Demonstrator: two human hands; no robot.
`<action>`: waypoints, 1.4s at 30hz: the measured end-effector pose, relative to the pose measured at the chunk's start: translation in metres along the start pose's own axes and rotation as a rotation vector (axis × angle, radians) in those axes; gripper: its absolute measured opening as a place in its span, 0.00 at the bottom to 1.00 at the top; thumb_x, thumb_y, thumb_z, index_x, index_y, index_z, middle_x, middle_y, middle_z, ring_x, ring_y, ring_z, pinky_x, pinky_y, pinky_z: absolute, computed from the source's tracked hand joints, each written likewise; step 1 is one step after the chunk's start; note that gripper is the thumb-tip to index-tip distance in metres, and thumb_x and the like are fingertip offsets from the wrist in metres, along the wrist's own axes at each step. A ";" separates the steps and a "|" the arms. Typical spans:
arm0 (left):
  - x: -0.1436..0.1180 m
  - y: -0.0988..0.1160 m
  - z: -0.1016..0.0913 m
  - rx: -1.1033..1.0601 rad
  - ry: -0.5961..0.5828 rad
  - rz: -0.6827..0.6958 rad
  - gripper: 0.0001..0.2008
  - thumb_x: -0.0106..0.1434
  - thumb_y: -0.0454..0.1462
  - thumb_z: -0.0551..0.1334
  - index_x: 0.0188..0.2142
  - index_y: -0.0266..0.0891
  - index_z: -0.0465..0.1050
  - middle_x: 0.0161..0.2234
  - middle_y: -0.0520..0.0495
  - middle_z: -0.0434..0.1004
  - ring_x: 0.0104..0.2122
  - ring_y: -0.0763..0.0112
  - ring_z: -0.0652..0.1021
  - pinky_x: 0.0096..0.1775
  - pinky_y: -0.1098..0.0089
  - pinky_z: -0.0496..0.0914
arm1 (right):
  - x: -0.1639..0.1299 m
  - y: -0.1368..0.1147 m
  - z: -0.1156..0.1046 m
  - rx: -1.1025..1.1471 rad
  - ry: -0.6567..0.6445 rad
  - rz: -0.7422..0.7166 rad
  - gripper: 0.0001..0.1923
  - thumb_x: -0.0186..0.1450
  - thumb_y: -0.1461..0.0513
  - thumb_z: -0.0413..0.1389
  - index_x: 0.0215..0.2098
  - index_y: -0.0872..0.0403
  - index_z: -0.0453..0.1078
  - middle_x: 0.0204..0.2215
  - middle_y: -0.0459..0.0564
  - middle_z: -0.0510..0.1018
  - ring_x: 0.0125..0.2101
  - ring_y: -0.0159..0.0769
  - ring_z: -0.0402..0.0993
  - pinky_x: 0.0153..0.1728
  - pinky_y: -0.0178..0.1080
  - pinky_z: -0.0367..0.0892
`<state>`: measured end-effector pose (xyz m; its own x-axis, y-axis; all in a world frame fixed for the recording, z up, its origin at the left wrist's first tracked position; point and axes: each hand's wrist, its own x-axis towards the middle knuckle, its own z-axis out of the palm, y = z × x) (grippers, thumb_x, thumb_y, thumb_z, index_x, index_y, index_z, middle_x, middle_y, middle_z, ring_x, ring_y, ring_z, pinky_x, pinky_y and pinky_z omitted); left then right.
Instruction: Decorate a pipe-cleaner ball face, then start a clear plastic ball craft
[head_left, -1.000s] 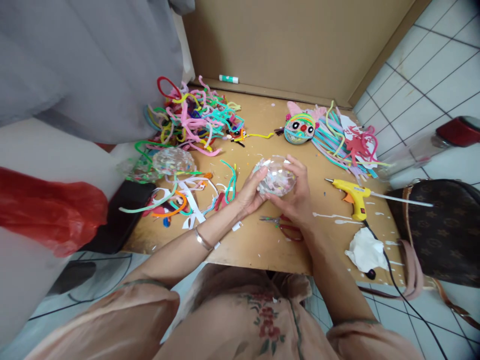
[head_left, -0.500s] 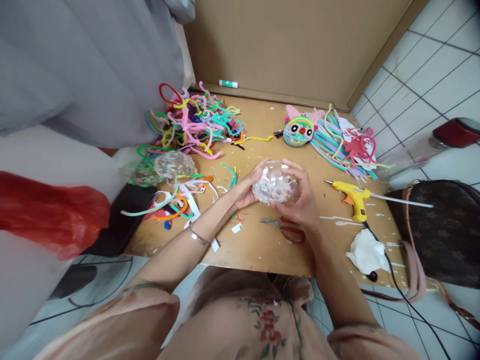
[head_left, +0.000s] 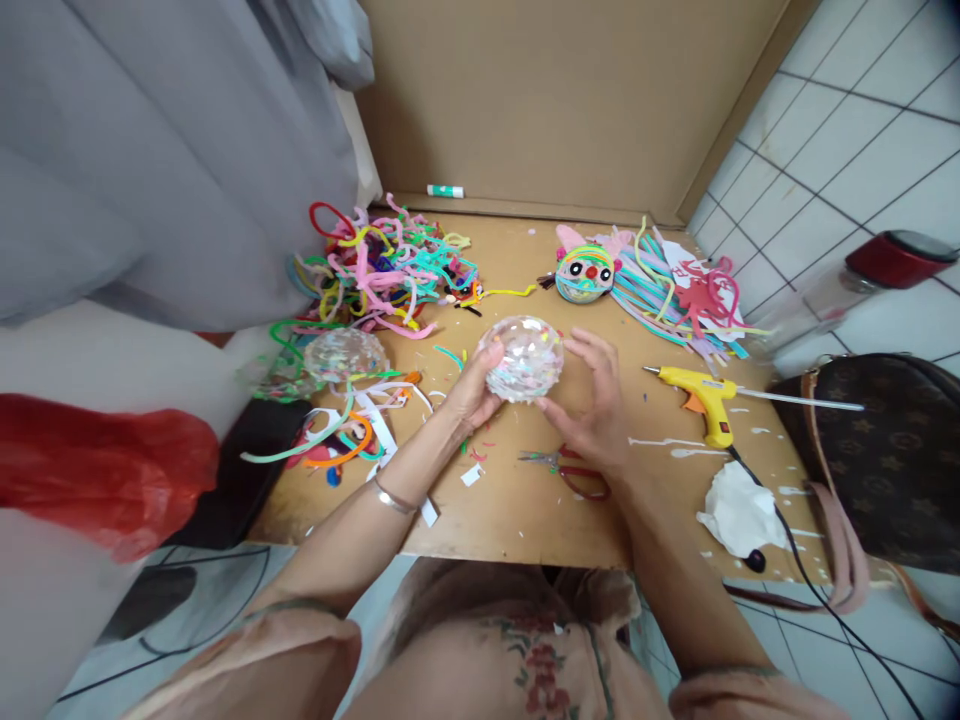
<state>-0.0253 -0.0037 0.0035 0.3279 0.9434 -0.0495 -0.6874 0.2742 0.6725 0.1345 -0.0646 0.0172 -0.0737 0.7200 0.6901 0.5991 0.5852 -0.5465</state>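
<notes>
Clear plastic, speckled with coloured bits, makes up the rounded piece (head_left: 525,360) that sits just beyond the scissors (head_left: 557,460) and a little to their left. The left hand (head_left: 475,388) holds it from the side, thumb laid over the wall and fingers tucked underneath. The right hand (head_left: 598,400), just beyond the red handles of the scissors, is spread wide, thumb and fingers curved around the far side of the piece; whether they touch it I cannot tell.

To handle it well, the left grip should probably be firm but light, since a thin shell could dent or slip. The right hand would do best to cup rather than pinch, turning the piece in small amounts so its jagged lower rim can be checked all round. Working a little higher off the counter (head_left: 480,525) would keep the knuckles clear of the scissors' handles. The yellow glue gun (head_left: 701,385), to the right of the scissors and beyond them, points its nozzle leftward, so the right elbow and wrist had better swing wide of it.
</notes>
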 end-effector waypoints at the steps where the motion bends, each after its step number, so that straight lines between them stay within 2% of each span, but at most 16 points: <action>1: 0.001 0.001 -0.002 0.024 0.007 0.044 0.27 0.49 0.44 0.74 0.48 0.41 0.75 0.48 0.44 0.83 0.56 0.54 0.78 0.57 0.62 0.71 | -0.001 0.001 0.000 -0.072 0.040 -0.009 0.22 0.65 0.51 0.61 0.55 0.44 0.66 0.52 0.54 0.74 0.54 0.51 0.70 0.55 0.55 0.64; 3: 0.004 0.002 -0.006 0.079 0.018 0.120 0.33 0.46 0.47 0.76 0.51 0.42 0.73 0.49 0.44 0.81 0.55 0.54 0.78 0.56 0.61 0.72 | -0.003 0.002 0.001 -0.223 0.066 -0.051 0.11 0.68 0.53 0.58 0.47 0.47 0.69 0.39 0.51 0.77 0.42 0.46 0.72 0.45 0.49 0.63; 5: 0.005 0.002 -0.009 0.137 0.024 0.174 0.37 0.45 0.49 0.76 0.53 0.42 0.71 0.50 0.43 0.80 0.54 0.55 0.79 0.55 0.60 0.72 | -0.005 0.003 0.003 -0.368 0.013 -0.110 0.07 0.71 0.55 0.54 0.42 0.50 0.69 0.33 0.49 0.77 0.35 0.43 0.70 0.39 0.45 0.58; 8: 0.005 0.001 -0.012 0.214 0.012 0.223 0.41 0.44 0.50 0.76 0.56 0.44 0.69 0.52 0.42 0.79 0.54 0.54 0.78 0.56 0.58 0.72 | -0.006 0.001 0.005 -0.557 -0.072 -0.163 0.10 0.74 0.58 0.50 0.40 0.54 0.69 0.31 0.51 0.77 0.33 0.41 0.67 0.36 0.43 0.54; 12: 0.005 -0.001 -0.012 0.261 -0.004 0.233 0.41 0.44 0.51 0.76 0.56 0.44 0.68 0.53 0.42 0.78 0.55 0.52 0.77 0.56 0.57 0.72 | -0.004 0.000 0.007 -0.703 -0.091 -0.229 0.12 0.75 0.60 0.48 0.36 0.54 0.69 0.28 0.51 0.76 0.31 0.40 0.64 0.35 0.42 0.52; 19: 0.006 -0.001 -0.013 0.283 -0.004 0.218 0.42 0.44 0.52 0.76 0.56 0.44 0.68 0.51 0.42 0.79 0.53 0.54 0.79 0.54 0.58 0.73 | -0.001 0.004 0.003 -0.775 -0.130 -0.344 0.13 0.73 0.63 0.49 0.31 0.53 0.69 0.26 0.50 0.73 0.29 0.40 0.61 0.34 0.41 0.52; 25: 0.005 -0.001 -0.015 0.287 0.011 0.155 0.45 0.41 0.50 0.78 0.57 0.44 0.68 0.49 0.43 0.80 0.50 0.56 0.80 0.53 0.58 0.73 | -0.001 0.012 0.000 -0.625 -0.203 -0.409 0.15 0.71 0.68 0.49 0.27 0.52 0.65 0.23 0.47 0.70 0.27 0.37 0.59 0.32 0.39 0.54; 29: 0.005 -0.002 -0.013 0.328 0.032 0.148 0.46 0.40 0.51 0.78 0.58 0.44 0.68 0.47 0.44 0.80 0.49 0.56 0.79 0.53 0.58 0.73 | 0.000 0.016 -0.003 -0.614 -0.250 -0.419 0.15 0.71 0.68 0.50 0.26 0.52 0.66 0.23 0.47 0.71 0.27 0.36 0.62 0.32 0.38 0.57; 32: 0.004 -0.004 -0.010 0.395 0.091 0.171 0.45 0.40 0.52 0.78 0.57 0.43 0.69 0.48 0.43 0.80 0.49 0.55 0.79 0.52 0.58 0.73 | -0.003 0.019 -0.001 -0.657 -0.234 -0.396 0.14 0.71 0.67 0.51 0.28 0.53 0.68 0.24 0.49 0.73 0.27 0.36 0.65 0.32 0.38 0.60; 36: 0.001 -0.006 -0.007 0.522 0.148 0.229 0.47 0.40 0.55 0.77 0.56 0.40 0.68 0.53 0.40 0.76 0.54 0.52 0.76 0.57 0.56 0.71 | -0.008 0.026 0.006 -0.613 -0.134 -0.304 0.10 0.70 0.65 0.52 0.33 0.53 0.72 0.42 0.56 0.80 0.36 0.38 0.75 0.37 0.39 0.68; 38: -0.001 -0.005 -0.006 0.607 0.128 0.278 0.48 0.41 0.56 0.76 0.58 0.39 0.66 0.56 0.39 0.74 0.57 0.50 0.74 0.60 0.54 0.68 | -0.009 0.030 0.008 -0.527 -0.094 -0.268 0.09 0.70 0.66 0.51 0.36 0.53 0.73 0.48 0.59 0.79 0.42 0.39 0.77 0.41 0.39 0.72; 42: -0.007 -0.001 -0.003 0.747 -0.025 0.318 0.48 0.50 0.60 0.71 0.64 0.42 0.59 0.63 0.36 0.67 0.63 0.48 0.69 0.64 0.51 0.63 | -0.006 0.041 0.004 -0.366 -0.075 -0.232 0.11 0.69 0.68 0.50 0.41 0.53 0.74 0.51 0.59 0.79 0.49 0.40 0.78 0.48 0.40 0.75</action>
<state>-0.0287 -0.0097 0.0003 0.2103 0.9483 0.2377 -0.1388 -0.2117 0.9674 0.1559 -0.0437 -0.0116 -0.2891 0.6178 0.7312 0.8017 0.5737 -0.1678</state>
